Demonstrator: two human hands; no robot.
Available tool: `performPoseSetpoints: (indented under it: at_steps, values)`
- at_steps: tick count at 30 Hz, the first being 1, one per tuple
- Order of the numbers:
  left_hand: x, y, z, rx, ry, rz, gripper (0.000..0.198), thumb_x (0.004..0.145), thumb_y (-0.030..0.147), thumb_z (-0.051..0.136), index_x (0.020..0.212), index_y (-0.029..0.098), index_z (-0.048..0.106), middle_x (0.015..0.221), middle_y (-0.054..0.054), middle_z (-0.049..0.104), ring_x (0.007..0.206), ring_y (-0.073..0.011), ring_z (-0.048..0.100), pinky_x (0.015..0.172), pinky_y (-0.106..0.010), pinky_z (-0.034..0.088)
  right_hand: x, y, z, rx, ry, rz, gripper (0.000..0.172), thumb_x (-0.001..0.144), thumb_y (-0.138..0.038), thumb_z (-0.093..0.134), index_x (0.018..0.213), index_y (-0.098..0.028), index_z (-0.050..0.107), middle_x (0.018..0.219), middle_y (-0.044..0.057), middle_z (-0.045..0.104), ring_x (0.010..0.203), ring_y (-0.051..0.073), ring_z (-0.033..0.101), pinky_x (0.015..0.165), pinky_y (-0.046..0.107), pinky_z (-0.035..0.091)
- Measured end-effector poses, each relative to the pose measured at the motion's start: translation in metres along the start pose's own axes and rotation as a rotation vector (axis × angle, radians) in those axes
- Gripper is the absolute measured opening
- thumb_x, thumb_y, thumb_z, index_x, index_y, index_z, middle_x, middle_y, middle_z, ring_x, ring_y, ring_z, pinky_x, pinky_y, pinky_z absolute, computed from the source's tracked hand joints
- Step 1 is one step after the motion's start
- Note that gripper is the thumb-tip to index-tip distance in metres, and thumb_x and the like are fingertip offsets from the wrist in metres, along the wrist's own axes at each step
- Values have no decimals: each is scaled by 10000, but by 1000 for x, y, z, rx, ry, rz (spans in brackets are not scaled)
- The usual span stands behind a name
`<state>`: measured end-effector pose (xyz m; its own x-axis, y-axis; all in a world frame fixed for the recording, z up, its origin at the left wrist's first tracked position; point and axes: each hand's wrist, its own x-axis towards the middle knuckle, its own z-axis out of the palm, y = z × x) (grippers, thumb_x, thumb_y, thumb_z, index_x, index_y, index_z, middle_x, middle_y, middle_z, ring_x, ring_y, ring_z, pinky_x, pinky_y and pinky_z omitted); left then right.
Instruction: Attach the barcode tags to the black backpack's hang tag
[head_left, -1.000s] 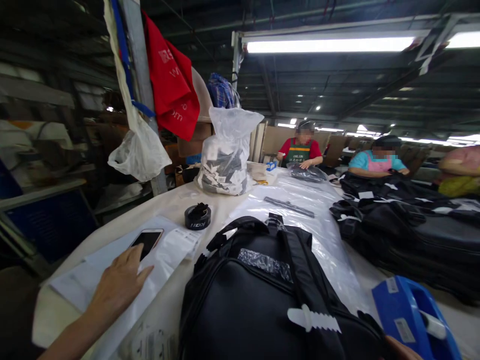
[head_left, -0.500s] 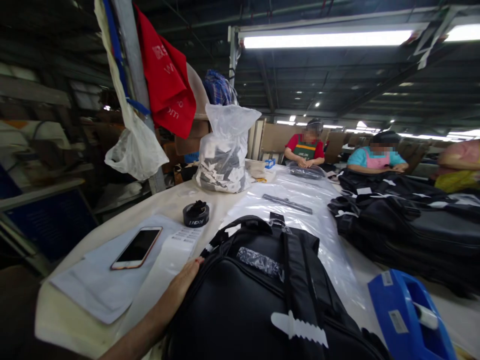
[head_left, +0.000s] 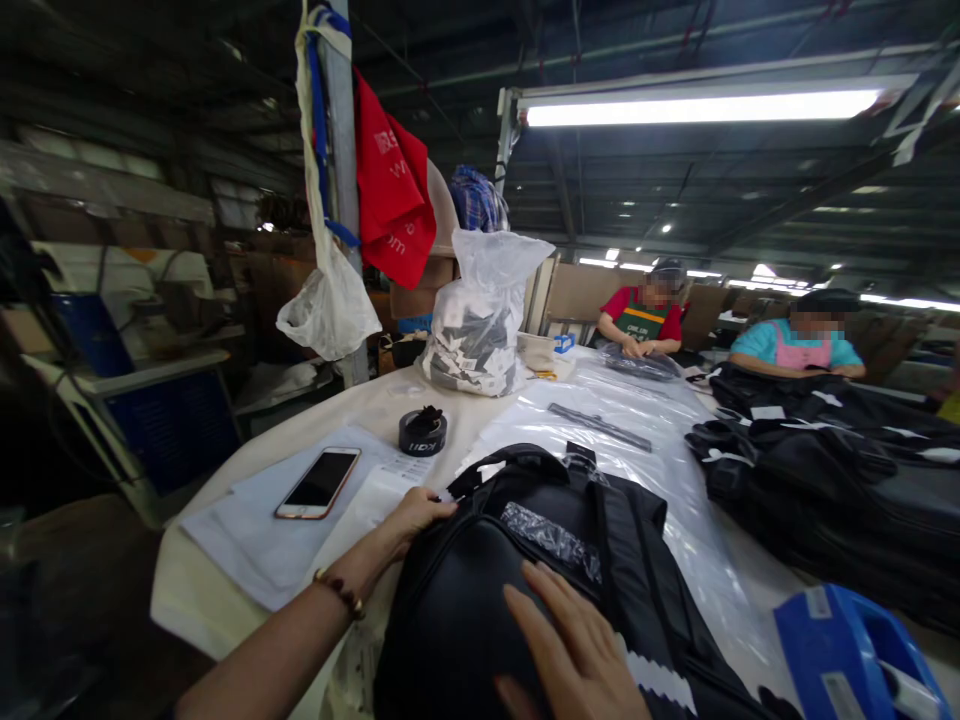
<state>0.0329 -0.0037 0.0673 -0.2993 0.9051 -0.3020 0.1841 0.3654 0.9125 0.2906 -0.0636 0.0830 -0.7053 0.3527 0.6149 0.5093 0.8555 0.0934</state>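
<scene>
A black backpack (head_left: 465,590) lies on the table in front of me, its top handle toward the far side. Crinkled clear film (head_left: 551,540) covers a patch on it, and a white notched strip (head_left: 660,680) sits on its strap. At the upper left edge of the bag, my left hand (head_left: 416,515) grips its side; some fingers are hidden behind the bag. Over the front panel, my right hand (head_left: 566,640) is spread with fingers apart, holding nothing. Whether its fingertips touch the panel I cannot tell.
On the left are a phone (head_left: 319,483) on white sheets and a black tape roll (head_left: 422,432). Clear plastic bags (head_left: 675,480) lie beyond the backpack. More black bags (head_left: 832,490) and a blue tape dispenser (head_left: 859,655) are at right. Two co-workers sit farther back.
My right hand has come into view over the backpack's front panel. My left hand stays at the bag's side. The whole view has shifted, so things appear farther right.
</scene>
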Motion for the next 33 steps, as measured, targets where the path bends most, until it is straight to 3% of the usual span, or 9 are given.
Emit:
performPoseSetpoints:
  at_steps: [2,4,7,9,13,16,25,29,33]
  values:
    - [-6,2,-6,98,76,64,82,795,166,624,855,120,591,736,1,642,711,-150,629,698,-293,502,16,-10,20,36,-170,-22,668,821,-386,612,1426,-281,349,1416,95,435,1250,330,469,914,462,525]
    - [-15,6,-15,225,145,132,143,746,122,628,884,124,588,801,-22,654,791,-174,629,741,-286,473,24,-16,33,69,-360,79,717,793,-437,631,1429,-292,332,1448,115,341,1278,398,396,914,588,478]
    - [-35,16,-30,447,195,196,220,678,74,605,888,138,602,860,-62,665,875,-227,620,775,-300,434,31,-20,39,110,-598,245,695,809,-475,602,1419,-279,331,1457,120,241,1300,431,309,948,680,369]
    - [-51,26,-36,584,195,230,262,672,69,562,914,153,616,904,-82,671,914,-259,615,794,-325,420,34,-23,35,133,-661,273,685,826,-485,580,1417,-256,320,1455,124,210,1310,428,279,967,683,336]
    - [-81,52,-34,764,166,300,311,710,136,508,996,176,624,1021,-117,668,988,-312,603,809,-372,416,38,-25,26,147,-686,259,681,842,-496,555,1418,-232,306,1456,138,180,1315,431,255,971,687,319]
    - [-91,72,-23,809,126,322,292,709,165,492,962,177,637,968,-110,686,932,-303,626,759,-353,428,39,-26,25,146,-699,259,667,853,-511,531,1417,-225,315,1456,139,184,1316,431,255,970,690,319]
    - [-56,110,2,826,152,342,324,725,192,447,958,137,666,972,-146,685,952,-283,629,746,-323,449,29,-26,32,163,-632,246,659,879,-547,479,1434,-264,263,1477,120,179,1332,428,231,990,700,289]
    - [-78,104,21,887,90,408,299,731,220,469,957,137,647,945,-152,674,916,-307,630,765,-367,470,23,-25,36,158,-595,229,662,866,-559,497,1426,-254,318,1472,134,248,1317,445,285,968,709,322]
    - [-115,67,29,1042,129,574,382,741,177,450,1089,100,588,994,-177,615,933,-322,593,829,-460,471,14,-22,42,166,-485,222,627,861,-506,538,1419,-303,337,1467,83,308,1334,402,296,998,667,341]
